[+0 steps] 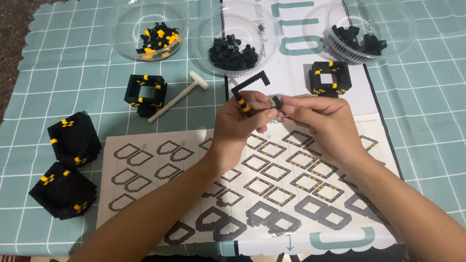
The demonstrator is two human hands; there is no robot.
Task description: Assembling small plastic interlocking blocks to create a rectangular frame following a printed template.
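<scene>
My left hand [239,127] is closed on a thin L-shaped strip of small black bricks [250,86], pinched between thumb and fingers at the strip's lower end, where a few yellow bricks show. The strip rises above the fingers and turns right at its top corner. My right hand [318,119] is closed in a fingertip pinch on a single small black brick [276,101], held just beside the left thumb and close to the strip. Both hands are raised above the instruction sheet [145,165], which lies flat on the bench [427,136] and shows rows of outlined square frames.

Behind the hands stand three clear plastic bowls: the left bowl [127,24] contains black and yellow bricks, the middle bowl [204,34] and the right bowl [405,26] contain black bricks. A white plastic hammer-shaped tool [177,97] lies between the left bowl and the sheet. An open square frame [144,90] stands left of the tool; a second frame [330,77] stands right of the hands. Two closed black cubes with yellow marks [74,137] [63,190] rest at the left edge, touching each other.
</scene>
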